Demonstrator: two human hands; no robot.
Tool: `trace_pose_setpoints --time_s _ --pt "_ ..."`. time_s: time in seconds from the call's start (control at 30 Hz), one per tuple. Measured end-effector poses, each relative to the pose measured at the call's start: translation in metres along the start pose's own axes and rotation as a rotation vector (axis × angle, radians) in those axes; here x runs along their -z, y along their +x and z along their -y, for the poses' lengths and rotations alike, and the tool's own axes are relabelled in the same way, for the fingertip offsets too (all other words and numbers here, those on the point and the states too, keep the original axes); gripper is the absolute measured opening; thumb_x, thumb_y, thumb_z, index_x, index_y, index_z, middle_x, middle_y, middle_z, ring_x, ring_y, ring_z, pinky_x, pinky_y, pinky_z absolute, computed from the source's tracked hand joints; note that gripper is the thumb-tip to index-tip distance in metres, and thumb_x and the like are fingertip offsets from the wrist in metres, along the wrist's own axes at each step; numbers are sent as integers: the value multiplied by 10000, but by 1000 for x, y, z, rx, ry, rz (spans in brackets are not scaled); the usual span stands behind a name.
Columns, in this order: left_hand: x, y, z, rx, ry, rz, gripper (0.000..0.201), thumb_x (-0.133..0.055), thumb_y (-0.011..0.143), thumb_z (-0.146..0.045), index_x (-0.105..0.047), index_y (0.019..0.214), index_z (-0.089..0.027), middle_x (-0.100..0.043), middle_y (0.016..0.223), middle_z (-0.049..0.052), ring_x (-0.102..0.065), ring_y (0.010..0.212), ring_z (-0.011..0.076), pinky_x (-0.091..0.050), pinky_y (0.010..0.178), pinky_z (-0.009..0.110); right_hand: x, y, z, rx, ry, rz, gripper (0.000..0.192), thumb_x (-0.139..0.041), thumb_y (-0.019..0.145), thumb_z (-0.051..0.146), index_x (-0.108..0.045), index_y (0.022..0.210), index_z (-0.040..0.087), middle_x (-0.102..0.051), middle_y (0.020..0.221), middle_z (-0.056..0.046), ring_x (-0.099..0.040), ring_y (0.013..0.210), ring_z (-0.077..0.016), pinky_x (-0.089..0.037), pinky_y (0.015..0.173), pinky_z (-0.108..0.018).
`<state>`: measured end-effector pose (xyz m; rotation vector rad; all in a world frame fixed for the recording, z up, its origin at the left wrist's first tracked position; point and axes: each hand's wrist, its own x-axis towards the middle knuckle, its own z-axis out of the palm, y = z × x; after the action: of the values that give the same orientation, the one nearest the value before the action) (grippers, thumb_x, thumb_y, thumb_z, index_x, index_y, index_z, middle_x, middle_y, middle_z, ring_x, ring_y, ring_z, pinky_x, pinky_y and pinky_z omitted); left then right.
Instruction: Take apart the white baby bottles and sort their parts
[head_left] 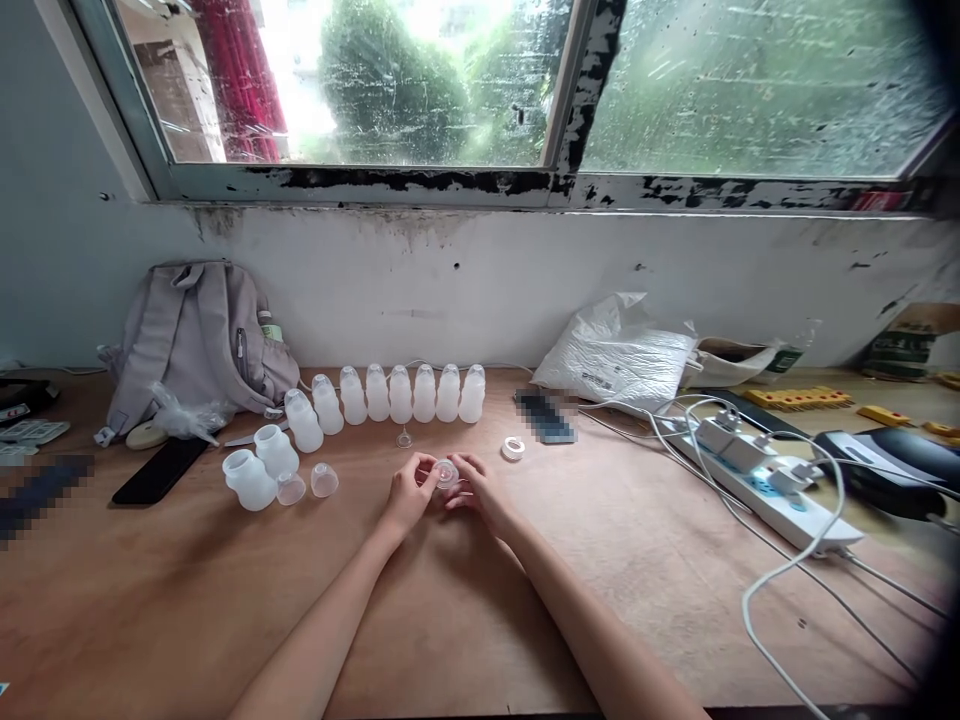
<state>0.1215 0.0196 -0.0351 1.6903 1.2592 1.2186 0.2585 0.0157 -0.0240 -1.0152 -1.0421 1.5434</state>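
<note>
Head view is all I have, so I place everything against the row of capped white bottles point(397, 393) standing along the wall side of the bench point(660, 570). Just in front of that row, near its middle, my left hand point(409, 492) and right hand point(478, 489) meet over the wood, and between their fingertips sits a small clear ring-shaped cap piece point(447, 473). Both grips are narrow, pinched on that piece from either side; it is lifted only slightly, or perhaps resting on the bench, which I cannot tell from here.

To the left of the row's front end stand two open bottles point(259, 465) without tops, with two loose clear nipples point(307, 484) lying just beside them. A white ring point(513, 448) lies to the right of the hands, near a dark blurred device point(546, 417). Behind the row's left end slumps a grey backpack point(196, 340); far to the right a power strip point(757, 478) trails white cables.

In my judgement, doing this step well means keeping the piece level between both thumbs, pressing evenly around its rim rather than at one spot, and holding the wrists low on the bench for steadiness so the soft part seats without buckling.
</note>
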Motion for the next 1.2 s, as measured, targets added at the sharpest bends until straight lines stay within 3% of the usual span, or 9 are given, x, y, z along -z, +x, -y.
trace_pose_setpoints --time_s 0.17,0.53,0.77,1.2 --pt "-2 -1 3 3 72 -20 120 -476 764 -315 -479 742 -197 -571 675 -13 -556 609 114 -443 570 219 -3 -2 -3 53 -132 -10 250 -645 669 346 -540 801 161 -624 629 -4 -590 502 -103 -505 460 -208" --pt "-3 -4 -3 -31 184 -23 53 -460 737 -220 -430 699 -199 -488 603 -55 -494 543 87 -395 550 195 -4 -3 -4 49 -108 48 288 -660 628 406 -481 666 182 -616 625 18 -600 556 -127 -523 530 -270" --pt "1 -4 -2 -63 126 18 141 -491 756 -248 -500 891 -211 -618 792 3 -584 648 108 -463 616 218 0 1 -8 122 -82 -33 300 -684 614 351 -513 800 189 -662 730 -16 -629 719 -173 -498 718 -323" --pt "2 -5 -5 -72 191 31 209 -512 718 -173 -472 918 -217 -621 774 -2 -586 616 107 -466 604 217 -2 1 -12 154 -114 -36 307 -695 592 316 -518 803 181 -685 764 -42 -641 732 -200 -485 730 -353"
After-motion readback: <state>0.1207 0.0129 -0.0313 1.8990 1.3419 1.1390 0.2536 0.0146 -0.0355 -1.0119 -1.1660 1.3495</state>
